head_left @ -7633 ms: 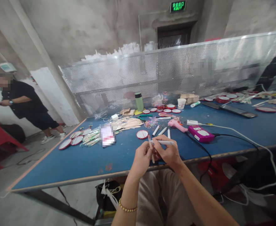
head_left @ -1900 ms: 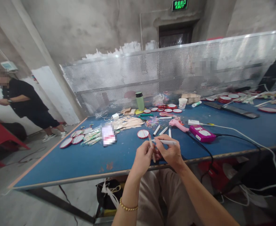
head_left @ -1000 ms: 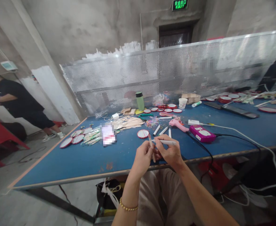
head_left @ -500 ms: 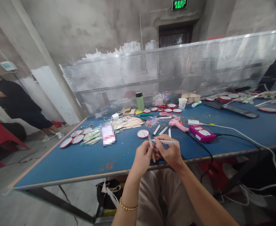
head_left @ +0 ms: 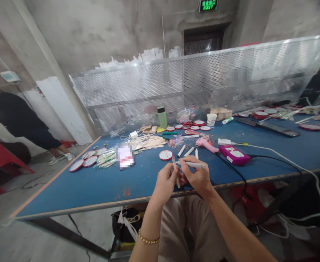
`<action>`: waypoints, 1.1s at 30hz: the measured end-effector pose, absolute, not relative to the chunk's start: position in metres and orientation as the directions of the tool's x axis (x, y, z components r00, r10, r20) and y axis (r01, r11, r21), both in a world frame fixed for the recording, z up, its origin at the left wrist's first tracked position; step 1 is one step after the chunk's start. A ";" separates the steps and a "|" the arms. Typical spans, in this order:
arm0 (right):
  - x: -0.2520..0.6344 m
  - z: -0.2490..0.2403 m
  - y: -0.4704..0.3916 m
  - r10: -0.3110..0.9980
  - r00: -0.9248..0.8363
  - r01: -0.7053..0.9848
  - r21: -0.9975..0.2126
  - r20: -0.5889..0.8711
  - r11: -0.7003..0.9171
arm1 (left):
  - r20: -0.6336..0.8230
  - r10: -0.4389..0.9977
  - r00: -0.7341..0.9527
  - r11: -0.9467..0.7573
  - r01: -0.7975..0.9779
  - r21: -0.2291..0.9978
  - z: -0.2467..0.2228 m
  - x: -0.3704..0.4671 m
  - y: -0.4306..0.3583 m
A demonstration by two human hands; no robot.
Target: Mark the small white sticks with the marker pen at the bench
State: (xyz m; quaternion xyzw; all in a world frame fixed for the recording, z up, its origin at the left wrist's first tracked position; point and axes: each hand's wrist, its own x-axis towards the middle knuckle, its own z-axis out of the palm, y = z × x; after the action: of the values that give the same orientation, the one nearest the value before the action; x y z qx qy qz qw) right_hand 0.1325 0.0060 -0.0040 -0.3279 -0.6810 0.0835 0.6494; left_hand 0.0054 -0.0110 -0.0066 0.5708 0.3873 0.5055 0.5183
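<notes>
1. The left hand [head_left: 164,181] pinches a thin wooden stick [head_left: 175,171], held nearly upright.
2. The right hand [head_left: 197,177] has its grip closed round a white marker [head_left: 192,165], its tip at the stick.
3. Both hover over the blue table [head_left: 94,185], just this side of a round red-rimmed disc [head_left: 165,155].

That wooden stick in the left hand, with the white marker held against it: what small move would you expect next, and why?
Probably a short stroke of the white marker along the wooden stick. The left hand pinches the stick upright over the edge of the blue table, and the right hand holds the marker sideways with its tip at the stick, so marking looks likeliest.
</notes>
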 end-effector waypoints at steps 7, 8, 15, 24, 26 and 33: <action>0.133 -0.003 0.006 0.576 0.023 0.304 -0.554 0.817 0.775 | 0.173 0.969 0.174 -0.164 -0.064 0.984 -0.007 0.006 -0.011; 0.132 -0.002 0.006 0.578 0.021 0.301 -0.557 0.816 0.774 | 0.174 0.969 0.175 -0.166 -0.059 0.984 -0.007 0.005 -0.010; 0.132 -0.002 0.005 0.591 0.015 0.300 -0.568 0.806 0.766 | 0.194 0.965 0.175 -0.198 0.006 0.980 -0.012 0.004 -0.008; 0.132 -0.002 0.006 0.603 0.007 0.297 -0.577 0.798 0.761 | 0.225 0.961 0.161 -0.237 0.057 0.970 -0.011 0.002 -0.008; 0.132 -0.002 0.006 0.605 0.001 0.302 -0.577 0.796 0.759 | 0.231 0.961 0.153 -0.243 0.064 0.968 -0.012 0.002 -0.008; 0.132 -0.002 0.004 0.603 0.033 0.306 -0.583 0.797 0.753 | 0.178 0.967 0.181 -0.177 -0.022 0.984 -0.009 0.004 -0.010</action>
State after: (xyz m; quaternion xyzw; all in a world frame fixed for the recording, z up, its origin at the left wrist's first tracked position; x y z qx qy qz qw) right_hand 0.1317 0.0043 -0.0019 -0.3314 -0.6855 0.1166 0.6377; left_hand 0.0041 -0.0102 -0.0089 0.5850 0.4039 0.4965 0.4981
